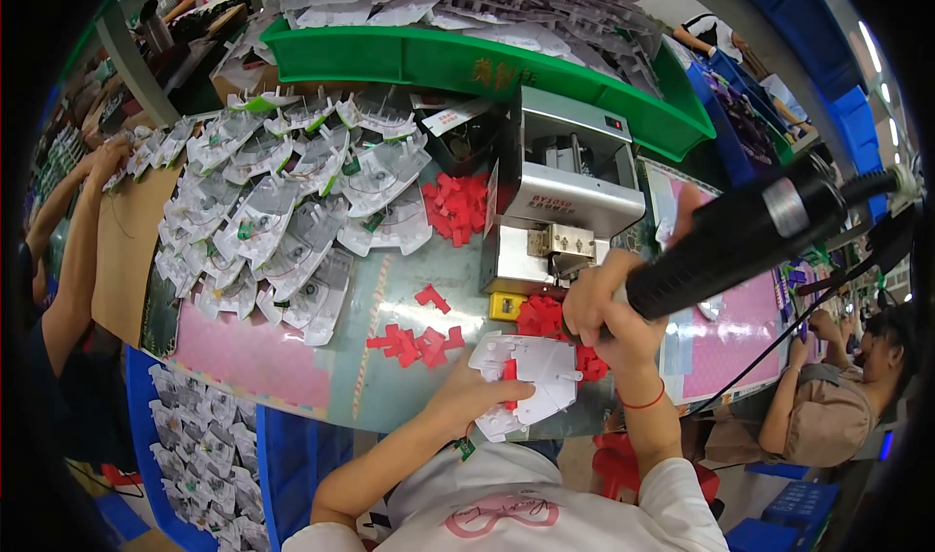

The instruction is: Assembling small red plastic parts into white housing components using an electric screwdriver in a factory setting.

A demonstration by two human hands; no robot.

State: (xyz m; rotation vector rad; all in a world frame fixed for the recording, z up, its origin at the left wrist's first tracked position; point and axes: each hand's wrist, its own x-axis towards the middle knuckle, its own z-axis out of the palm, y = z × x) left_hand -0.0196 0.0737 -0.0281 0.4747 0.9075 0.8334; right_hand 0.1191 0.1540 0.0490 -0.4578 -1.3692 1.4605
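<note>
My left hand (467, 396) grips a white plastic housing (547, 382) near the table's front edge, thumb laid across its face. A small red plastic piece (509, 369) sits on that housing beside the thumb. Just above and to the right, my right hand (606, 304) is wrapped round the lower end of a black corded electric screwdriver (735, 240). The driver slants from upper right down toward the fingers; its tip is hidden behind them. Loose red plastic pieces (419, 346) lie left of the housing, and more red pieces (539, 316) show beneath my right hand.
A silver metal machine (575, 197) stands at the table's back, beside a heap of red pieces (455, 206). White housings with wires (263, 211) are piled at left. A green bin (390, 57) lies behind; a blue crate (282, 474) stands below left. Co-workers sit on both sides.
</note>
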